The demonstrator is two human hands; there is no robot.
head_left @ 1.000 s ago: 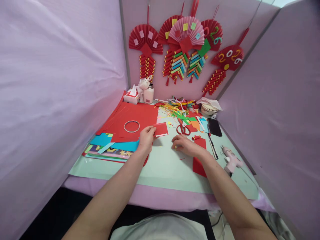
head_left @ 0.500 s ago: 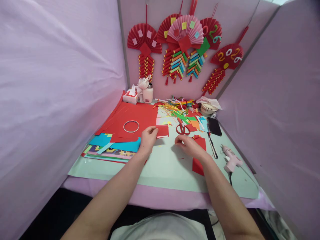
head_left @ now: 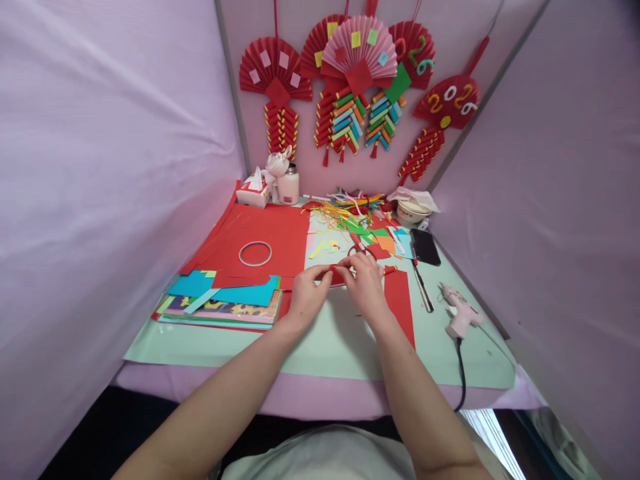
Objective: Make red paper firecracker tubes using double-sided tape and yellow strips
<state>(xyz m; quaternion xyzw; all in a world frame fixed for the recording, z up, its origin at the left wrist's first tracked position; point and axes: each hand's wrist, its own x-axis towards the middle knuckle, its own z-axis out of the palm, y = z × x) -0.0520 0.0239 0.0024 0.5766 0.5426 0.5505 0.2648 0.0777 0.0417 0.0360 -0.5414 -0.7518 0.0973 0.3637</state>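
Note:
My left hand (head_left: 306, 293) and my right hand (head_left: 363, 283) meet over the pale green mat (head_left: 330, 340), fingers pinched on a small red paper piece (head_left: 338, 273) held between them; most of it is hidden by my fingers. A long red paper strip (head_left: 400, 303) lies just right of my right hand. Red-handled scissors (head_left: 361, 249) rest right behind my fingertips.
Large red sheets (head_left: 270, 233) with a white ring (head_left: 255, 253) and a stack of coloured paper (head_left: 220, 303) lie at left. Paper scraps (head_left: 350, 220), a black phone (head_left: 425, 245), a bowl (head_left: 413, 210) and a pink glue gun (head_left: 457, 313) sit at right. Paper fan decorations (head_left: 357, 67) hang on the back wall.
My right hand has moved left to join my left hand on the small red piece, which now sits between both hands. The view has shifted slightly right.

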